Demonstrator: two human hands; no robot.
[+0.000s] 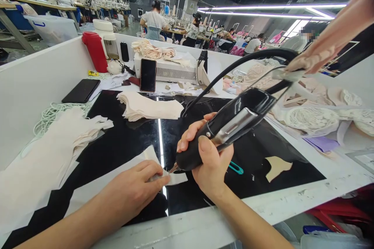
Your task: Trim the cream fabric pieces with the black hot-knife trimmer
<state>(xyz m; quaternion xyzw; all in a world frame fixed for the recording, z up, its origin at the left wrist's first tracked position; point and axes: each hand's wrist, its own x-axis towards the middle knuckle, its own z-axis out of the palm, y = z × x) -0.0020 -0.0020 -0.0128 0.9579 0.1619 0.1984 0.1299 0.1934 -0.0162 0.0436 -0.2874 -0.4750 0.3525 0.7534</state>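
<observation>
Slanting, tip down-left, the black tool [229, 126] lies clasped in the right hand [212, 163]

Red flask [95, 52], upright phone [148, 75], dark tablet [81, 90], white-shirted person [154, 22]

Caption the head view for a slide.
Left hand pins pale fabric on a black work surface while the right hand holds a black corded power tool against its edge.

- Black board [131, 136]: smooth and glossy, it reflects 1 light strip.
- Hand tool [245, 103]: glossy black body, 1 shiny metal plate [235, 126].
- White cloth [150, 153]: matt.
- Left cloth pile [55, 140]: matt also.
- Near table edge [187, 227]: smooth, with marks.
</observation>
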